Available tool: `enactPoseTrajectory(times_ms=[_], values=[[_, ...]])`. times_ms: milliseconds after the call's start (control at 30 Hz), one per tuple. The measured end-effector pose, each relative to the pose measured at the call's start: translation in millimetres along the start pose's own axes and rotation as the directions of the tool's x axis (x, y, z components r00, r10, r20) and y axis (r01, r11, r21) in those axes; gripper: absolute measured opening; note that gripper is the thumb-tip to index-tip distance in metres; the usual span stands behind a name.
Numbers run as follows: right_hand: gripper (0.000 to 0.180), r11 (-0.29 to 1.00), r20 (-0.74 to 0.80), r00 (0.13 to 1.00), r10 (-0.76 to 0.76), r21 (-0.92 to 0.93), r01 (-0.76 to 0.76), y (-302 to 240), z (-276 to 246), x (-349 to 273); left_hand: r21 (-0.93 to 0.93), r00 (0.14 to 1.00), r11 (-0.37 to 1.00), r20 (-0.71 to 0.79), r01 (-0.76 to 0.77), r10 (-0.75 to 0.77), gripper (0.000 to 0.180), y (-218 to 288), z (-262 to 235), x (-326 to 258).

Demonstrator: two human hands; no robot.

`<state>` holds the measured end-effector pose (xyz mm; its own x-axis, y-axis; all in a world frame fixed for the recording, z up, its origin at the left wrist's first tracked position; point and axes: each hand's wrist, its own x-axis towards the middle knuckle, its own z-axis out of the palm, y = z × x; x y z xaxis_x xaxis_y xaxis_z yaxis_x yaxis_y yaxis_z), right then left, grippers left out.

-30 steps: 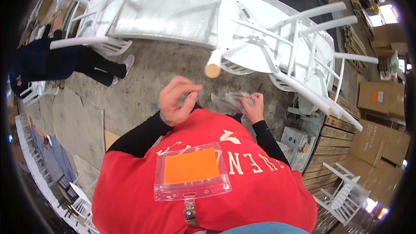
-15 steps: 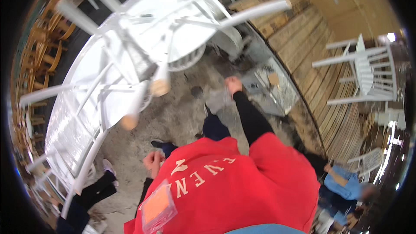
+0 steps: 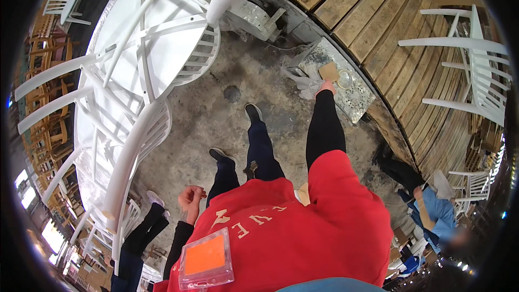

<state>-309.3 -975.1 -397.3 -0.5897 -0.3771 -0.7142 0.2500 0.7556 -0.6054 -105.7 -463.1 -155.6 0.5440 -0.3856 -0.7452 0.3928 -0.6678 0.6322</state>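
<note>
1. The right hand [image 3: 326,87] reaches to a paint-spattered, pale grey, boxlike block [image 3: 357,99], beside a flat tan square [image 3: 328,71].
2. Crumpled, translucent grey sheeting [image 3: 304,82] is beside that hand; whether its fingers pinch it, I cannot tell.
3. The left hand [image 3: 190,199] curls loosely, apparently empty.
4. Placing or collecting seems in hand; the next move calls for steady fingers at the block.

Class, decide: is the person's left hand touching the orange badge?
Apart: the head view shows black sleeve and red shirt between the left hand and the orange badge.
</note>
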Motion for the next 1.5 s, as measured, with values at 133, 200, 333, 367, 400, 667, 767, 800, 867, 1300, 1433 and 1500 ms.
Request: enactPoseTrajectory(times_ms=[133,200,333,367,400,667,767,800,867,1300,1433,1500], values=[[0.06,0.939,-0.085,0.95,-0.3,-0.203,0.278,-12.0,12.6,31.4,-0.012,0.999,1.0,0.039,0.022,-0.021,0.021,-0.2,20.2,0.9],[0.056,0.909,-0.031,0.95,-0.311,-0.301,0.288,-6.6,20.0,37.8,-0.002,0.997,0.998,0.035,0.065,-0.065,0.023,3.5,24.0,-0.3],[0.043,0.851,0.031,0.925,-0.379,-0.38,0.362,-0.8,42.2,65.0,-0.044,1.0,0.999,0.012,0.029,-0.028,0.022,12.1,29.3,-2.7],[0.039,0.834,-0.034,0.923,-0.383,-0.442,0.33,0.8,26.2,82.5,-0.028,0.998,0.999,0.054,0.041,-0.04,0.021,19.4,24.0,9.5],[0.037,0.843,-0.016,0.926,-0.377,-0.42,0.336,4.4,27.6,85.6,-0.031,0.998,0.999,0.041,0.041,-0.039,0.019,20.6,25.5,8.1],[0.021,0.908,0.216,0.916,-0.338,-0.183,0.378,2.9,7.1,20.2,0.004,0.998,0.998,0.021,0.056,-0.056,0.019,24.8,31.5,5.6],[0.012,0.935,0.662,0.73,-0.167,-0.129,0.33,10.2,-28.5,-28.5,-0.146,0.994,0.983,0.045,0.108,-0.103,0.024,24.9,32.3,4.6],[0.009,0.962,0.811,0.584,0.018,-0.173,0.211,17.2,-39.6,-59.7,-0.194,0.992,0.973,0.026,0.125,-0.122,0.027,27.0,36.0,2.8],[0.006,0.898,0.886,0.41,0.217,-0.346,0.272,36.1,-64.5,-128.2,-0.266,0.994,0.958,0.025,0.111,-0.108,0.028,36.2,36.4,3.5],[0.01,0.274,0.246,-0.875,0.417,0.884,0.379,173.5,-136.5,-460.1,-0.727,0.791,0.454,-0.607,-0.516,-0.074,0.046,12.9,-6.0,-46.1],[0.012,0.472,0.136,-0.808,0.573,0.751,0.462,212.6,-155.9,-512.4,-0.746,0.682,0.328,-0.664,-0.579,-0.305,0.033,-44.1,-42.0,-73.7],[0.023,0.504,0.208,-0.752,0.625,0.628,0.593,235.8,-162.7,-541.5,-0.675,0.565,0.299,-0.732,-0.674,-0.38,0.035,-76.0,-74.9,-89.9]])
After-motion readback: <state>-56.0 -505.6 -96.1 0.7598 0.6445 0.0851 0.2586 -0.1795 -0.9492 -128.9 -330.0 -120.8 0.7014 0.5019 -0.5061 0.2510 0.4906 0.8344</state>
